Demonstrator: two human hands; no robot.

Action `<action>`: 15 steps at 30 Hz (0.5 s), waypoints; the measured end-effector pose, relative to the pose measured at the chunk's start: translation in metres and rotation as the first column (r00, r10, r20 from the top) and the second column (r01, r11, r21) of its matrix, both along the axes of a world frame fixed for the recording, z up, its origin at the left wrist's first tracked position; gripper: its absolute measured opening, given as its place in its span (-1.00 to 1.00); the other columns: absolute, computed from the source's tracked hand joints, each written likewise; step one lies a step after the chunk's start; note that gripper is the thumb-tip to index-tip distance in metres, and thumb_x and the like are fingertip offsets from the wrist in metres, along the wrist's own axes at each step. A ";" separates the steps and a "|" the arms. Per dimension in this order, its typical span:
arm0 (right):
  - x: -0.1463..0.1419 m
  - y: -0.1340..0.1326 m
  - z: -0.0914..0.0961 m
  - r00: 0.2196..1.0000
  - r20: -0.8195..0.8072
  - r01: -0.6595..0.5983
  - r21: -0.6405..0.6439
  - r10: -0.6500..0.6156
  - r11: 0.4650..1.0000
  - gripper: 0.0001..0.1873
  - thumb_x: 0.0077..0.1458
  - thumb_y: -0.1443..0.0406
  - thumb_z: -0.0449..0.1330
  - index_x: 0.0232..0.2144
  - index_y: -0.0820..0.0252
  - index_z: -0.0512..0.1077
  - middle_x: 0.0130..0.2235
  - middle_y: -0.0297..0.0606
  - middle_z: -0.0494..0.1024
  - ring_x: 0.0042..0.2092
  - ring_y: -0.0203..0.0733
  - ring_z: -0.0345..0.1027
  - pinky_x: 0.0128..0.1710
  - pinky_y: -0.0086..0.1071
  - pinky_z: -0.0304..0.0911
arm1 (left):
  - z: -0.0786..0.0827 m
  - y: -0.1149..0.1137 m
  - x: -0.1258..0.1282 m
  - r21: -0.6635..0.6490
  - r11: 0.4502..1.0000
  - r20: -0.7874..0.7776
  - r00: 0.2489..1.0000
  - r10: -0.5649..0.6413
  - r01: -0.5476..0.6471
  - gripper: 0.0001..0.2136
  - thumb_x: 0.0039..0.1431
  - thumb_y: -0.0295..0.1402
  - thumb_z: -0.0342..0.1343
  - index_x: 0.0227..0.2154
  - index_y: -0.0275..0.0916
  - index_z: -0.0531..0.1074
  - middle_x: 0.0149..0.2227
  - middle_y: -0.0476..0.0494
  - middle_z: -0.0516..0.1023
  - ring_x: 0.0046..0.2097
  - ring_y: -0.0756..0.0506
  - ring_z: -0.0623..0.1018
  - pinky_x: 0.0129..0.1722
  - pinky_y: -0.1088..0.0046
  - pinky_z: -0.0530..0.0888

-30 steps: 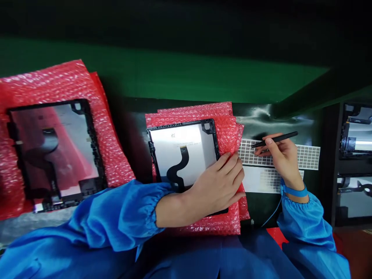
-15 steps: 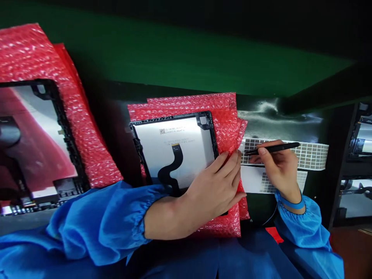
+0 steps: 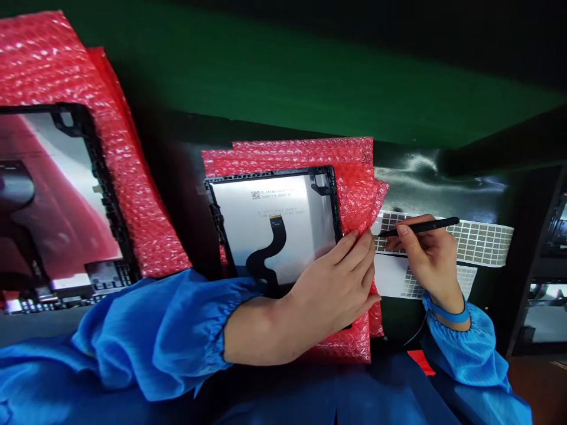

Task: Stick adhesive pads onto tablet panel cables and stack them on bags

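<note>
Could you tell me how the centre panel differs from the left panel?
The centre panel shows whole, while the left panel is cut by the picture's edge. The left hand rests on the centre panel; nothing touches the left panel. The centre panel's back looks pale grey, the left panel's reflects red. Both have black frames and lie on red bubble wrap.

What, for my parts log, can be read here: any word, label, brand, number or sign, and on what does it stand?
Print beside a small square code, top of the centre panel: too blurred to read.
Grid sheet under the black tool in the right hand: cells too small to read.
Left panel: no readable text.
</note>
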State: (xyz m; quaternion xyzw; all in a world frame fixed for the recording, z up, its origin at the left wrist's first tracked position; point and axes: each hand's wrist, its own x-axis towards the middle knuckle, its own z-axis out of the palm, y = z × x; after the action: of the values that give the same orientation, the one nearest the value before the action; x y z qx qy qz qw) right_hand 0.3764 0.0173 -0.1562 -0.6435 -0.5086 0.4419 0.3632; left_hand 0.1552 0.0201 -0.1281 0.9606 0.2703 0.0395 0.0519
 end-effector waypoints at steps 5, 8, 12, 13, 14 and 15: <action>0.008 0.011 -0.003 0.964 -0.248 0.084 -0.055 -0.095 0.995 -0.71 0.30 0.03 0.39 -0.26 0.09 0.54 -0.46 -0.34 0.68 -0.54 -0.18 0.58 -0.49 -0.31 0.59 | -0.001 0.000 0.000 0.045 0.998 0.022 0.999 -0.045 0.044 -0.44 0.47 -0.03 0.09 0.11 -0.51 0.62 0.24 -0.52 0.58 0.30 -0.40 0.51 0.37 0.04 0.29; 0.015 0.015 0.003 0.937 -0.333 0.107 -0.021 -0.108 0.994 -0.72 0.30 0.04 0.38 -0.29 0.10 0.54 -0.47 -0.34 0.69 -0.57 -0.18 0.57 -0.52 -0.34 0.55 | 0.015 -0.008 -0.009 0.097 0.990 0.096 0.989 -0.110 0.101 -0.62 0.42 -0.26 0.16 0.10 -0.44 0.63 0.25 -0.45 0.57 0.29 -0.40 0.51 0.35 0.04 0.33; 0.009 0.016 0.022 0.933 -0.354 0.109 0.104 -0.066 0.989 -0.80 0.37 0.12 0.32 -0.25 0.09 0.57 -0.46 -0.34 0.70 -0.54 -0.16 0.60 -0.51 -0.34 0.56 | 0.038 -0.029 -0.032 0.058 0.993 0.181 0.978 -0.107 0.098 -0.68 0.47 -0.31 0.09 0.06 -0.38 0.64 -0.11 -0.25 0.67 -0.12 -0.18 0.61 -0.13 0.27 0.52; 0.003 0.016 0.026 0.935 -0.352 0.094 0.122 -0.045 0.988 -0.82 0.37 0.13 0.31 -0.24 0.09 0.57 -0.44 -0.34 0.71 -0.52 -0.16 0.61 -0.50 -0.32 0.58 | 0.039 -0.034 -0.037 0.033 0.999 0.183 0.982 -0.043 0.037 -0.64 0.50 -0.26 0.08 0.09 -0.41 0.62 -0.20 -0.22 0.64 -0.21 -0.15 0.59 -0.24 0.30 0.50; -0.004 0.017 0.030 0.937 -0.349 0.071 0.127 -0.022 0.989 -0.83 0.36 0.14 0.32 -0.23 0.09 0.57 -0.42 -0.34 0.71 -0.51 -0.16 0.63 -0.48 -0.31 0.60 | 0.038 -0.039 -0.042 0.008 0.999 0.170 0.984 0.046 -0.048 -0.58 0.51 -0.19 0.07 0.13 -0.46 0.59 -0.24 -0.21 0.61 -0.25 -0.15 0.57 -0.30 0.30 0.48; -0.013 0.019 0.032 0.938 -0.345 0.044 0.122 0.001 0.991 -0.83 0.36 0.13 0.33 -0.23 0.09 0.57 -0.41 -0.35 0.71 -0.50 -0.16 0.63 -0.46 -0.31 0.61 | 0.035 -0.042 -0.045 -0.014 0.989 0.137 0.980 0.144 -0.144 -0.49 0.50 -0.11 0.09 0.18 -0.51 0.55 -0.25 -0.24 0.60 -0.25 -0.17 0.56 -0.32 0.29 0.48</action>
State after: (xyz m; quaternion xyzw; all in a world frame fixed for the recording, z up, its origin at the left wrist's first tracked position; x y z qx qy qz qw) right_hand 0.3639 0.0362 -0.1239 -0.5370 -0.4574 0.5101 0.4921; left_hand 0.1100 -0.0219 -0.0936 0.9333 0.3350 0.1088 0.0691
